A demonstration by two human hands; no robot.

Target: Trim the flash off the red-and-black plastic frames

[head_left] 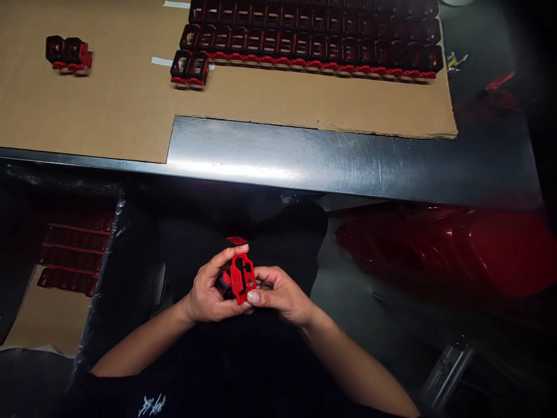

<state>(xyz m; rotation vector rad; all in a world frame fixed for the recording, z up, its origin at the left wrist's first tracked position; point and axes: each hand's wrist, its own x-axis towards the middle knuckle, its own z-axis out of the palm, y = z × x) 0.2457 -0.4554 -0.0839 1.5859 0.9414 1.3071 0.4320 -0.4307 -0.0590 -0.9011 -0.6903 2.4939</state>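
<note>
Over my lap, a small red-and-black plastic part (237,281) is held between both hands, its red face with cut-outs turned up. My left hand (209,293) wraps its left side, thumb low and a finger at its top edge. My right hand (281,296) pinches the lower right corner between thumb and fingers. Part of the black portion is hidden behind the left fingers. Beyond my hands, on the table, stand similar parts: a pair (190,68) near the block's corner and another pair (68,55) at the far left.
Rows of such parts (304,43) fill the back of a cardboard sheet (339,104) on a metal table (261,148). At lower left, a plastic-lined box (47,319) holds more rows. Red glossy bags or covers (435,249) lie below the table on the right.
</note>
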